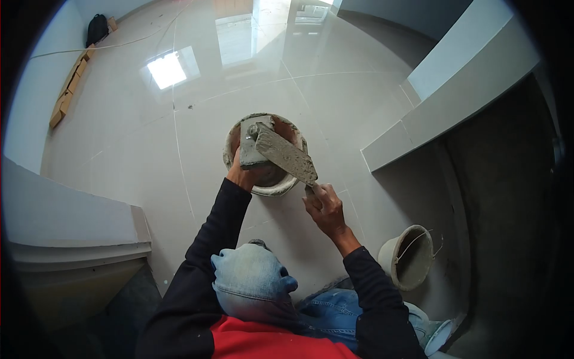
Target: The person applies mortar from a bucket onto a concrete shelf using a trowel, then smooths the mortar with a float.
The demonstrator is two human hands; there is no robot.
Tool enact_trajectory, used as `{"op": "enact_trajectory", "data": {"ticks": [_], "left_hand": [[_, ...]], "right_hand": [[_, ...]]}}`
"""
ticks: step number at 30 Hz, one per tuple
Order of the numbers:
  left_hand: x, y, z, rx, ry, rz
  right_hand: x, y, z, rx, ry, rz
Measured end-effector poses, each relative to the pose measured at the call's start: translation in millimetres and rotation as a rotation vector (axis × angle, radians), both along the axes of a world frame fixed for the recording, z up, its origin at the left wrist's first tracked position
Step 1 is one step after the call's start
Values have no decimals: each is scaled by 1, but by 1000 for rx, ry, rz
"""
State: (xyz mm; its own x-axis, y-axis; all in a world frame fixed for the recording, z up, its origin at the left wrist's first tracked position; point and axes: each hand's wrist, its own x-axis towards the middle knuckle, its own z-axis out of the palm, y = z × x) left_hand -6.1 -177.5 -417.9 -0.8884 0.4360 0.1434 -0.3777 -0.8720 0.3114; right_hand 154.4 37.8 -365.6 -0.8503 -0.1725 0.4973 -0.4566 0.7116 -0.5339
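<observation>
My left hand [241,177] is closed on a small grey rectangular board [252,154] smeared with mortar, held over a round bucket [275,190]. Its grip under the board is partly hidden. Fingers wrapped round the handle, my right hand [326,210] holds a trowel [287,157]. The mortar-coated blade slants up and left, and its far end overlaps the board. A small wet-looking lump [252,132] shows at that end. Dried mortar crusts the bucket's rim, and the board and blade cover much of its inside.
A second bucket [391,261] with a wire handle stands tilted to my right, near a dark recess. Glossy tiles [143,143] cover the floor. Low walls [78,209] flank me. Cardboard strips [70,90], a black bag [97,29] and a cable [119,45] lie at the far left.
</observation>
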Motion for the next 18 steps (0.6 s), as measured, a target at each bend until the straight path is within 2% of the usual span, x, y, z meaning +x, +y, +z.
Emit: {"op": "enact_trajectory", "data": {"ticks": [4,6,7,8,10,11,13,14,16,18], "left_hand": [[-11,-1,-14,-97,43,59],[-15,-4,-23,-375,296,234],[-22,-5,-32,-320,223,238],[-17,-5,-8,-173,21,176],[-17,-17,13,-94,12,95],[-19,-22,11,-173,-37,121],[-10,-26,27,-354,-39,153],[-1,-19,48,-430,-90,240],[1,-19,46,-343,-152,168],[4,-22,39,-377,-82,176]], "right_hand": [[5,18,6,35,36,-6],[6,24,8,85,39,-19],[6,28,10,75,5,-16],[6,31,10,64,-17,-14],[3,31,15,-27,-21,-19],[-3,29,27,-21,34,-16],[-5,18,55,-926,-715,95],[-10,19,65,-924,-696,107],[-19,22,81,-1273,-1007,390],[-22,21,75,-1253,-1050,409]]}}
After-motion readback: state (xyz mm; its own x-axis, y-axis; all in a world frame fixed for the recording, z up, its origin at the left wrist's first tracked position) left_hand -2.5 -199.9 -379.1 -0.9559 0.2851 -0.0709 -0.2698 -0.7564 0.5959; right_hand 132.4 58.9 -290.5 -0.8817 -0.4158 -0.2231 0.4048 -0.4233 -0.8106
